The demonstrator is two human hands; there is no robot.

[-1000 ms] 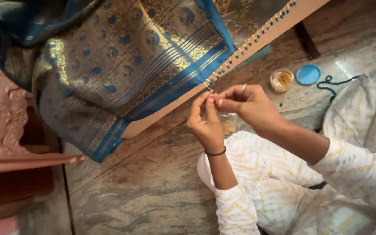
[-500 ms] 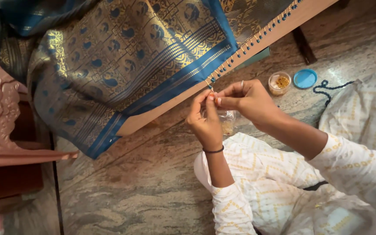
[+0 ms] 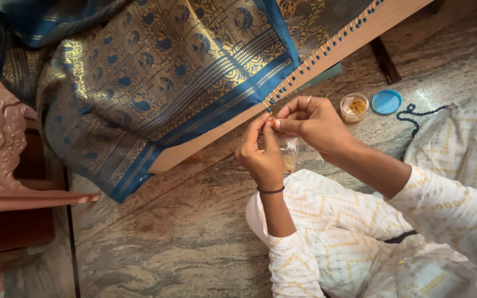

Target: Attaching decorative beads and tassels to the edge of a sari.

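Note:
A blue and gold patterned saree (image 3: 167, 83) is draped over a long wooden board (image 3: 360, 38). A row of small blue beaded knots (image 3: 327, 47) runs along the saree's edge. My left hand (image 3: 263, 157), with a black band at the wrist, and my right hand (image 3: 313, 121), with a ring, meet at the end of that row. Both pinch a fine thread at the saree's border (image 3: 269, 110), fingertips nearly touching. Below my hands a small clear plastic bag (image 3: 290, 155) lies on the floor.
A small open jar of gold beads (image 3: 354, 107) and its blue lid (image 3: 386, 102) sit on the stone floor (image 3: 167, 243) to the right, beside a dark blue cord (image 3: 415, 116). A carved pink piece of furniture (image 3: 6, 154) stands at the left. My legs in pale patterned cloth (image 3: 360, 243) fill the lower right.
Both hands stay pinched at the same spot on the saree's edge; only the fingers shift slightly. The view has drifted a little.

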